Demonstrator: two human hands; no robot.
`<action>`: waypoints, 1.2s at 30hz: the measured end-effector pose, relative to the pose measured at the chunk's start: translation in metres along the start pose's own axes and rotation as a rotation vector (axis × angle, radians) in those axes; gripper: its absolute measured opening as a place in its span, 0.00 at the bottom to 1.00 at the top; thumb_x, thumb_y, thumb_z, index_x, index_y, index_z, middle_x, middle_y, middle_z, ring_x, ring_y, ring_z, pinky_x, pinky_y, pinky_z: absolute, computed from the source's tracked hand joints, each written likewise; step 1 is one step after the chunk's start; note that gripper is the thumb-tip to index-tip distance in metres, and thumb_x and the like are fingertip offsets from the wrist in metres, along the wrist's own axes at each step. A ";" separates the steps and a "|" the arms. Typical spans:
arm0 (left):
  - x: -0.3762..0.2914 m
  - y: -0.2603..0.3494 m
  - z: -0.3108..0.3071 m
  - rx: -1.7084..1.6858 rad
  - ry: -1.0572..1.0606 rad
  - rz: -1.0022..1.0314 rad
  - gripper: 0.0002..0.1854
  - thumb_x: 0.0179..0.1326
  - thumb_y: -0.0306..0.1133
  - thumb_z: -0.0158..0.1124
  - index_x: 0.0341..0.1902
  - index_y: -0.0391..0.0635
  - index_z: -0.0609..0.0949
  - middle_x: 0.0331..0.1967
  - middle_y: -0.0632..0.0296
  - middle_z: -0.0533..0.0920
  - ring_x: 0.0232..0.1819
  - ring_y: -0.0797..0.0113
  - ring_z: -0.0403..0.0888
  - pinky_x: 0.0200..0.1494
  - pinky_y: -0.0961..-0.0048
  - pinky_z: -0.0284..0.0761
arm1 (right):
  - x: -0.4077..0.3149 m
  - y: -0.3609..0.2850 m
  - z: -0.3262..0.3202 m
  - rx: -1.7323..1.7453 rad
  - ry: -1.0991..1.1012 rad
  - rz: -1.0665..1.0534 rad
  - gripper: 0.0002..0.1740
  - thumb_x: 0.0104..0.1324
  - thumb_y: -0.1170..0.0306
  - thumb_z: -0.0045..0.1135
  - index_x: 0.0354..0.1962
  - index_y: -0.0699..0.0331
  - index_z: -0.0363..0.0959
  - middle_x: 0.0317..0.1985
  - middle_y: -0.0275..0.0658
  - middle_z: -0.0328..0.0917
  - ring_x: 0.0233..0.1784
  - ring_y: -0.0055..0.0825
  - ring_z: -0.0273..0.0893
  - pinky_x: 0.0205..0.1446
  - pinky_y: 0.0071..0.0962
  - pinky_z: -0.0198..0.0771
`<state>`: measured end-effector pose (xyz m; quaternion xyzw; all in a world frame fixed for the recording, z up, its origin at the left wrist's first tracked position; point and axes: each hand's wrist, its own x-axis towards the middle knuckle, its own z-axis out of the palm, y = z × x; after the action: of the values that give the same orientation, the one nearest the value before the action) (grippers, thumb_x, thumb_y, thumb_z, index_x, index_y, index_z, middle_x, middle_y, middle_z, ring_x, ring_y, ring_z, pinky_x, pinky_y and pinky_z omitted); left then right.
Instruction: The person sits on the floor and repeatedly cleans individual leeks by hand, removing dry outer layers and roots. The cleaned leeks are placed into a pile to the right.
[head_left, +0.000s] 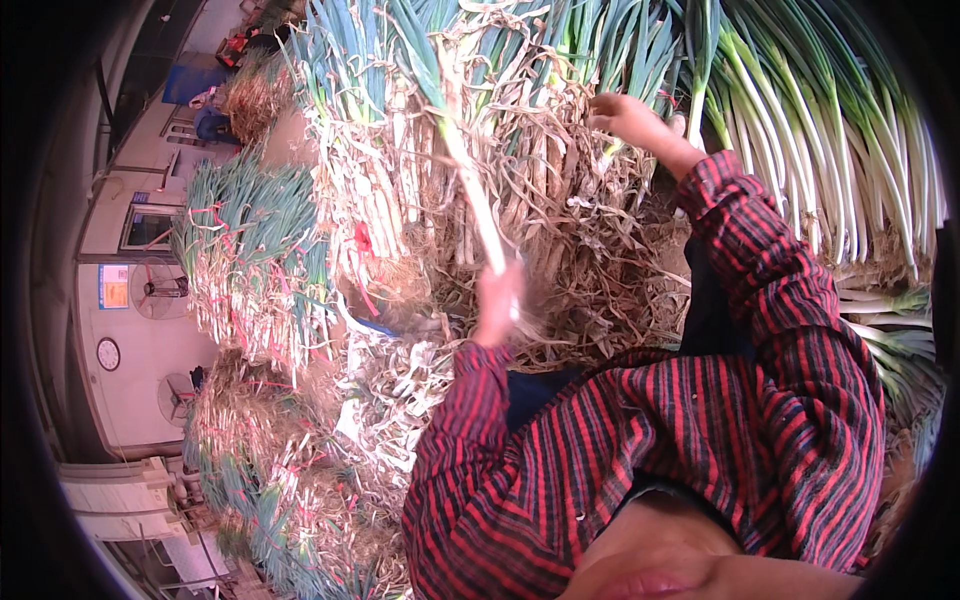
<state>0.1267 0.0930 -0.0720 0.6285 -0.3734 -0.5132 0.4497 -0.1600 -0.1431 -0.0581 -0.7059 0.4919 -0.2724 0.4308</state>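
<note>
My left hand (499, 300), somewhat blurred, is closed around the root end of a long green onion (469, 184), whose white stalk slants up to green leaves at the top. My right hand (619, 120) is raised at the upper right over dry husks and leaves, its fingers bent; whether it touches or holds any of them I cannot tell. Unpeeled green onions (382, 187) with brown outer leaves lie in a thick row before me. Cleaner white-stalked green onions (810, 172) lie in a row beyond my right arm.
Loose dry husks (592, 277) cover the ground near my legs. Pale peelings (397, 382) form a heap at the left. Tied onion bundles (247, 262) stand farther left, with fans (157, 289) and a wall clock (109, 354) behind. A person (214, 124) is in the distance.
</note>
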 end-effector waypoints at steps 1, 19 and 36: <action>-0.026 -0.004 0.021 -0.113 -0.076 0.063 0.04 0.61 0.26 0.53 0.36 0.41 0.69 0.17 0.69 0.69 0.14 0.80 0.65 0.13 0.84 0.63 | -0.004 -0.017 0.011 0.053 -0.028 0.004 0.27 0.64 0.56 0.52 0.56 0.65 0.66 0.53 0.44 0.73 0.56 0.34 0.71 0.63 0.32 0.64; 0.050 0.072 0.107 0.048 -0.031 0.318 0.18 0.69 0.42 0.46 0.52 0.40 0.70 0.30 0.61 0.76 0.25 0.72 0.74 0.28 0.72 0.73 | -0.056 -0.089 0.057 1.393 -0.123 0.051 0.23 0.66 0.52 0.50 0.45 0.65 0.73 0.37 0.31 0.74 0.41 0.19 0.69 0.49 0.23 0.67; 0.088 0.144 0.106 0.660 -0.023 0.798 0.12 0.66 0.37 0.52 0.40 0.41 0.76 0.26 0.63 0.77 0.31 0.71 0.75 0.36 0.70 0.72 | -0.057 -0.087 0.053 1.416 -0.156 -0.065 0.18 0.68 0.55 0.48 0.41 0.62 0.69 0.24 0.32 0.71 0.24 0.19 0.70 0.28 0.19 0.68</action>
<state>0.0391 -0.0535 0.0306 0.5400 -0.7310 -0.1636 0.3838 -0.0981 -0.0596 -0.0052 -0.2883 0.1430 -0.4878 0.8114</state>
